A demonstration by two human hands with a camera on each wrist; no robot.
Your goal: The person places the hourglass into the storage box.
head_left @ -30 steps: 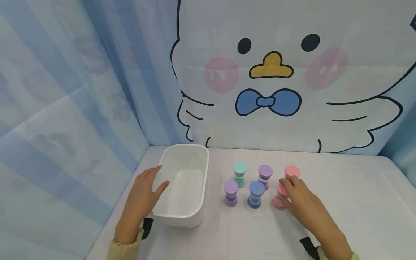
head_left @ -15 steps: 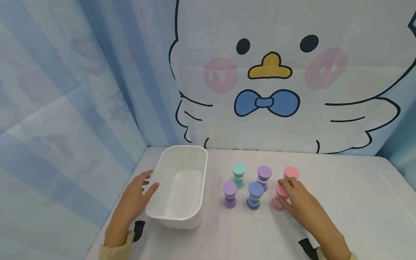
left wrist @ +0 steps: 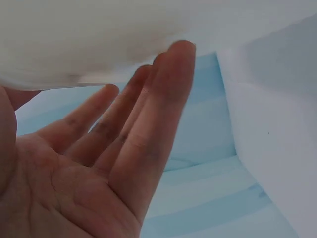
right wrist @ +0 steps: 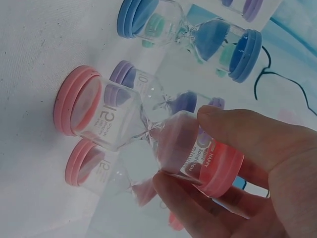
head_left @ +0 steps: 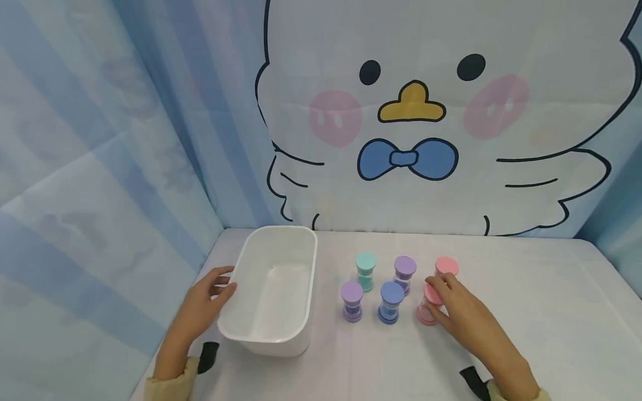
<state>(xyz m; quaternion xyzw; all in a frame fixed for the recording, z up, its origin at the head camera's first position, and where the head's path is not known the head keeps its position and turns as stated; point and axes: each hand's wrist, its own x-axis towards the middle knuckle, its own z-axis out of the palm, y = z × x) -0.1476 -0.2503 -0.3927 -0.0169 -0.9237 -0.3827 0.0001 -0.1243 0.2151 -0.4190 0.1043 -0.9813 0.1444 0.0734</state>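
My right hand (head_left: 463,312) pinches the upper part of the front pink hourglass (right wrist: 121,116) between thumb and fingers. That hourglass stands upright on the table, with pink sand in both bulbs and "15" printed on its glass. A second pink hourglass (head_left: 446,265) is just behind it, partly hidden by the hand. At the left, my left hand (head_left: 200,306) is beside the white bin (head_left: 302,334), thumb near the left rim. In the left wrist view, its extended fingers (left wrist: 158,106) meet or nearly meet the bin's wall; contact is unclear.
Between bin and right hand stand a blue hourglass (head_left: 391,303), a front purple hourglass (head_left: 352,301), a rear purple hourglass (head_left: 404,270) and a teal hourglass (head_left: 365,272). A patterned curtain (head_left: 401,206) hangs along the table's back edge.
My left hand has drawn back leftward from over the bin to beside its left rim. The right hand keeps its pinch on the pink hourglass. The head view has shifted slightly.
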